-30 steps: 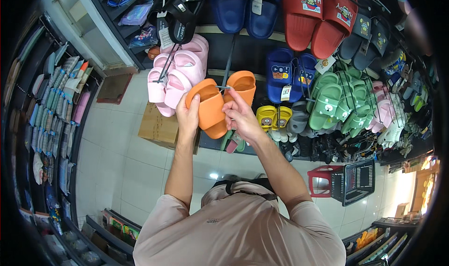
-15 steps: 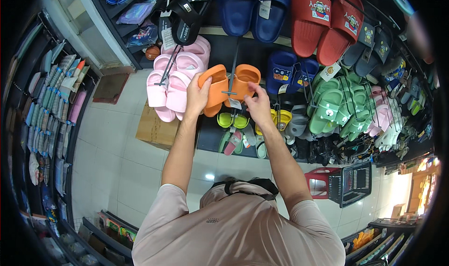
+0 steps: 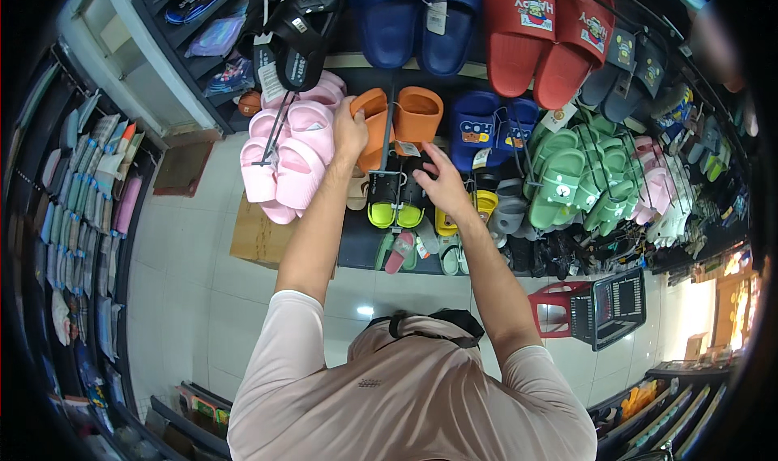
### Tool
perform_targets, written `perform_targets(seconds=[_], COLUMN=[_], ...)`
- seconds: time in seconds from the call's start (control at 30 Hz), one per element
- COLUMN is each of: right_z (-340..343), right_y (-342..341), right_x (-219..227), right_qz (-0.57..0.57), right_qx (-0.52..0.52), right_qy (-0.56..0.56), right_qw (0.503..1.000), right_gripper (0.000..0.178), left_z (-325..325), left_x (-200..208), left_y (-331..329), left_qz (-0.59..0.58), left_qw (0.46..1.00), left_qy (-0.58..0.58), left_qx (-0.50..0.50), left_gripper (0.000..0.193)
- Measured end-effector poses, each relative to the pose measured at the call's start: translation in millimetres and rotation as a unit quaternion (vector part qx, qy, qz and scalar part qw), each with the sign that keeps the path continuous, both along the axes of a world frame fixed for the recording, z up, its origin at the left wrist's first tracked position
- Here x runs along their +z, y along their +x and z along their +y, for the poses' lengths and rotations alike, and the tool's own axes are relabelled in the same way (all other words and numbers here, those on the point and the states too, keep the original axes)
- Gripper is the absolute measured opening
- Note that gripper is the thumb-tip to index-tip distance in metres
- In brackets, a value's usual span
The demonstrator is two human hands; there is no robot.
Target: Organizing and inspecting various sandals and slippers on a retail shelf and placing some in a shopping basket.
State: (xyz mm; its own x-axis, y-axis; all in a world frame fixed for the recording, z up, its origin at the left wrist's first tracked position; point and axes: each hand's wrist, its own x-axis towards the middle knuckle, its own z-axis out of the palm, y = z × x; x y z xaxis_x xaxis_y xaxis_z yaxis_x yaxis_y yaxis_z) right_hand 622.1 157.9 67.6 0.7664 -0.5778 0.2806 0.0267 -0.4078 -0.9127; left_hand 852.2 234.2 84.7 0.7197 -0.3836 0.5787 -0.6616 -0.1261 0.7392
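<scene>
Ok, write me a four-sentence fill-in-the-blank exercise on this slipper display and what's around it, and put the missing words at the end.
1. The left hand grips a slipper coloured ____.
2. In the picture, the large red slippers hang to the ____ of the large navy pair.
3. The cluster of slippers just left of the left hand is coloured ____.
4. The stool beside the black basket is coloured ____.

Missing words: orange; right; pink; red.

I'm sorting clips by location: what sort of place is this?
Probably a shop selling footwear and other goods: orange slides and pink slippers on display rods, tagged navy slides above, and a black shopping basket.
</scene>
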Motion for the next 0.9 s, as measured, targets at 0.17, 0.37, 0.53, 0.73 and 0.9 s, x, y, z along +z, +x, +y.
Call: perform_targets(seconds=[0.17,0.37,0.53,0.73,0.9], right_z=[17.3,33.5,46.7,59.9,74.1], right_y=[-37.2,-88.8,-120.4,-155.8,-176.8], right_x=[-0.3,-10.9,-14.5,-34.2,-51.0], right_qz=[0.042,0.123,0.148,0.197,0.197], right_qx=[0.027,0.053,0.067,0.086,0.113], right_qy=[0.025,0.089,0.113,0.143,0.116], right_qw=[0.998,0.987,0.980,0.966,0.967], right_gripper=[0.054,0.051,0.048,0.051,0.055], left_z=[-28.7,-55.8,-62.0,-45.7,-12.9], left_x=[-4.5,-3.7,-9.8,-19.3,-27.8], left_y=[27.5,41.5,42.8,10.1,-38.4], left_qz=[0.067,0.070,0.058,-0.031,-0.045], left_qw=[0.997,0.997,0.997,0.998,0.998], left_qy=[0.027,-0.003,0.032,-0.005,-0.025], left_qx=[0.009,0.020,0.039,0.050,0.044], left_gripper=[0.027,0.026,0.044,0.052,0.053])
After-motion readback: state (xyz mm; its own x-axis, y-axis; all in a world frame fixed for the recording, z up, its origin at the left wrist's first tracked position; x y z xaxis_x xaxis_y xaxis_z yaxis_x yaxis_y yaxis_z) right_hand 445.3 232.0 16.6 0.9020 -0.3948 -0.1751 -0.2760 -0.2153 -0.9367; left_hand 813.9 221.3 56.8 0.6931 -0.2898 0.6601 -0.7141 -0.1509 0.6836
